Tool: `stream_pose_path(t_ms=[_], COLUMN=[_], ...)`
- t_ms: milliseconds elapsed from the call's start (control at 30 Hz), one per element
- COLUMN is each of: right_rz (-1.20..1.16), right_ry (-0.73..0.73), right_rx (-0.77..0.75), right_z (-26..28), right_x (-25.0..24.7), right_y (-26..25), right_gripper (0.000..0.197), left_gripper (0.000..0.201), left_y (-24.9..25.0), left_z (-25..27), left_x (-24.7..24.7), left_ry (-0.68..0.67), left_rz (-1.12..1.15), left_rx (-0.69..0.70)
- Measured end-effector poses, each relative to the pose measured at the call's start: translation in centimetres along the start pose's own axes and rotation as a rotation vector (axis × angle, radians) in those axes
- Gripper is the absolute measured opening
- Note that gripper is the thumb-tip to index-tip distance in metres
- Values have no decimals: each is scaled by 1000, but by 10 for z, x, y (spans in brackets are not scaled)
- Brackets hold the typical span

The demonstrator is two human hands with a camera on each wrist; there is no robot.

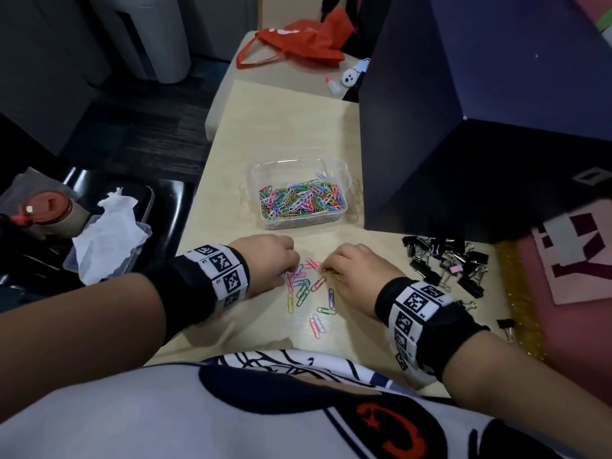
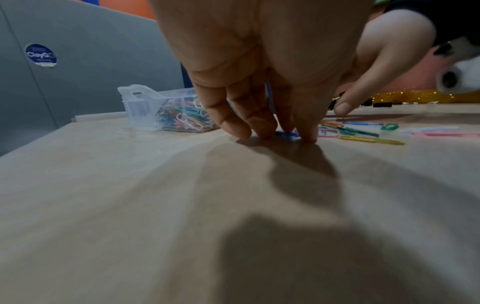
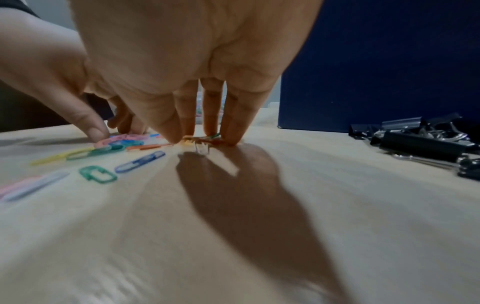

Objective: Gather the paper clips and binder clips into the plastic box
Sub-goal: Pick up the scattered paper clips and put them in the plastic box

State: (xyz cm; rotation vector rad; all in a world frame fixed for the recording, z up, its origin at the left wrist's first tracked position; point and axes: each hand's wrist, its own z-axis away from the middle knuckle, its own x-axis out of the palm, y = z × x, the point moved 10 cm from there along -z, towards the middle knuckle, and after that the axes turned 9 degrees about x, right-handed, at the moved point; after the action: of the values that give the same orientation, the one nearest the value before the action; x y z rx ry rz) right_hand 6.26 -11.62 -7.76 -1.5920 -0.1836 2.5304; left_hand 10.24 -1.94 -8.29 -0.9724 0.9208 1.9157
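Left hand [image 1: 270, 263] and right hand [image 1: 357, 273], fingertips down, rake loose coloured wire paper clips [image 1: 306, 289] between them; neither visibly grasps, clear plastic box [image 1: 341, 212] just beyond.

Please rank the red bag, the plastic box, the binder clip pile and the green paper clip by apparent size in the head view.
1. red bag (farther off, so unsure against the box)
2. plastic box
3. binder clip pile
4. green paper clip

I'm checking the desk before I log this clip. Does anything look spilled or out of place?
Yes. Loose paper clips lie scattered on the table between the left hand and the right hand, outside the plastic box. A heap of binder clips sits further right, also unboxed. Nothing looks damaged.
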Motion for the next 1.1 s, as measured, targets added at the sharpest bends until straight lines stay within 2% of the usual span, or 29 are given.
stream_pose_path(t_ms=[100, 200, 267, 333, 400, 533, 633, 800, 867, 1000, 1100], right_rz=[-87, -109, -61, -66, -32, -20, -98, -185, -206, -196, -148], right_ry=[-4, -34, -105, -119, -104, -87, -93, -43, -29, -45, -40], right_rx=[79, 362, 453, 422, 292, 84, 95, 216, 272, 203, 125], right_z=[2, 2, 6, 11, 15, 12, 8, 0, -4, -8, -11], right_x=[-8, -6, 4, 11, 15, 21, 17, 4, 2, 5, 7], right_y=[5, 33, 38, 26, 3, -29, -22, 6, 10, -9, -21], right_gripper=[46, 62, 78, 91, 95, 69, 43, 29, 28, 51, 39], left_gripper=[31, 49, 62, 69, 65, 41, 34, 44, 45, 37, 26], left_y=[0, 2, 6, 10, 11, 8, 3, -3, -4, -6, -6], left_z=[0, 1, 2, 1, -3, -8, -11, -12, -14, -18, -18], left_x=[-1, -3, -1, 4, 5, -3, -6, -9, -10, -11, -12], left_ry=[21, 47, 26, -16, -18, 56, 65, 68, 64, 47, 54], left_rz=[1, 9, -1, -23, -17, 24, 12, 97, 88, 28, -2], left_rx=[-16, 4, 26, 27, 8, -34, -64, -73, -39, -10, -28])
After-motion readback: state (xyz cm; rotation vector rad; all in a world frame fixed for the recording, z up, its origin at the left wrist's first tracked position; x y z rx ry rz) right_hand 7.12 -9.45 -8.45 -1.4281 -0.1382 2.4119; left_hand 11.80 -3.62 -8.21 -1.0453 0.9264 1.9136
